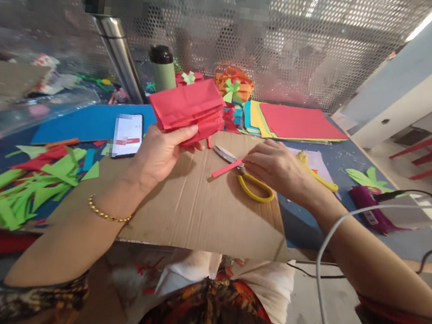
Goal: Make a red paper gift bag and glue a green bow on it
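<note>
My left hand [168, 149] is closed around a folded red paper piece [191, 104], its thumb pressed on the near side, raised above the cardboard sheet [178, 215]. My right hand [272, 163] is over the right part of the cardboard, its fingers drawn together at the end of a narrow red paper strip [226, 169]. Beneath the strip and the hand lie scissors with yellow handles [255, 188], their blades pointing to the far left. The fingertips of my right hand are partly hidden.
Green paper scraps [38, 183] cover the left side, near a phone [129, 136]. A steel flask [120, 57] and a green bottle [163, 70] stand behind. Coloured paper sheets [302, 122] lie at the back right. A white cable [323, 268] crosses my right forearm.
</note>
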